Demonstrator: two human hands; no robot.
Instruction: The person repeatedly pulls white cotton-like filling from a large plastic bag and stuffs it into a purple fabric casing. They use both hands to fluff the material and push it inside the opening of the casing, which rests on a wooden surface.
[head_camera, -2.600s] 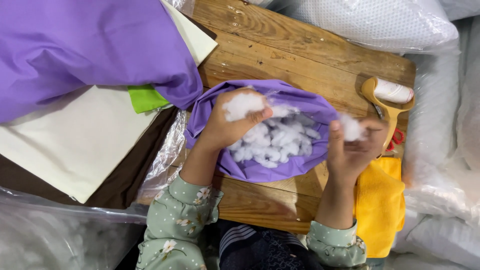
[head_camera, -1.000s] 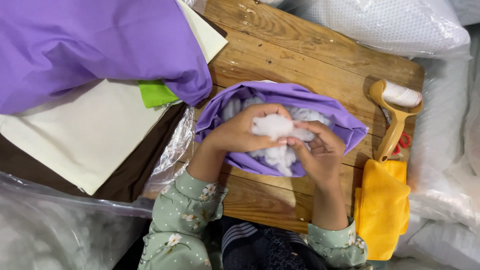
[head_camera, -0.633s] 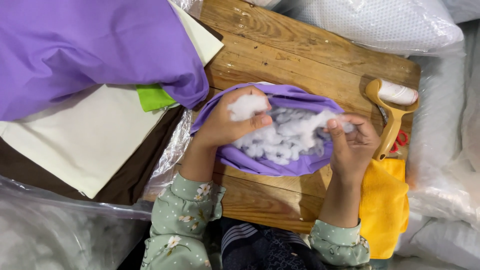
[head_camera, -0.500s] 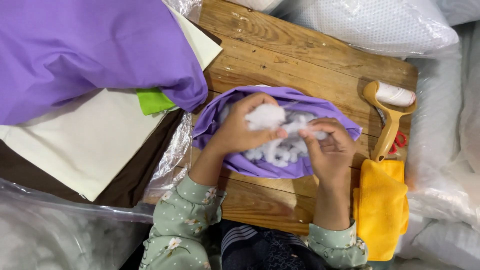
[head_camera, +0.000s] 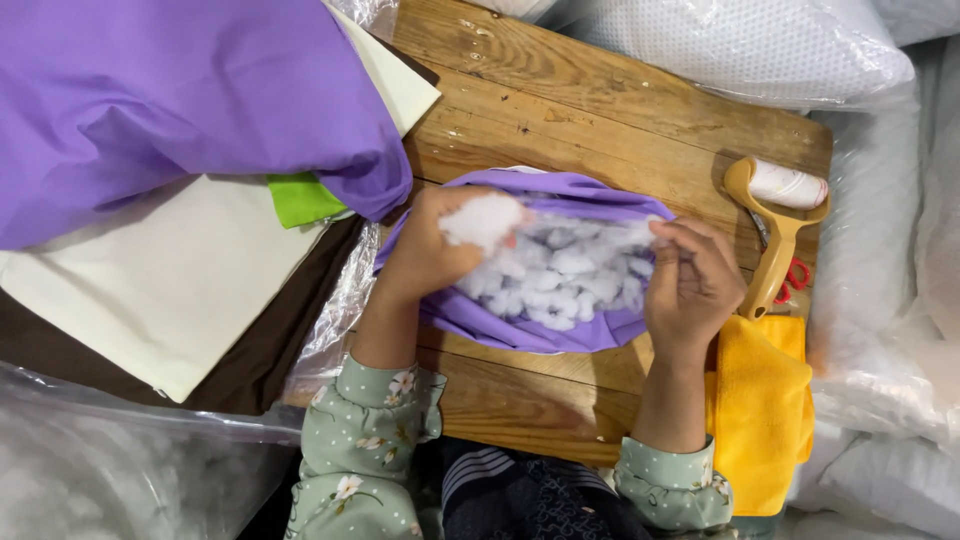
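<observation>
A purple fabric cover (head_camera: 520, 330) lies open on a wooden board (head_camera: 560, 110), filled with white fluffy stuffing (head_camera: 570, 280). My left hand (head_camera: 430, 250) grips a clump of that stuffing at the cover's left side. At the right edge of the opening, my right hand (head_camera: 690, 285) pinches a strand of stuffing that stretches back into the pile. Both forearms wear green floral sleeves.
A large purple cloth (head_camera: 170, 100), cream fabric (head_camera: 150, 280), a green piece (head_camera: 300, 200) and brown fabric (head_camera: 250, 370) are stacked at left. A lint roller (head_camera: 775, 215), red scissors (head_camera: 795, 280) and a yellow cloth (head_camera: 760, 410) lie at right. Plastic bags of stuffing (head_camera: 740, 50) surround the board.
My hands had come together over the middle of the stuffing; now they have drawn apart, the left with a clump, the right pulling a strand toward the cover's right edge.
</observation>
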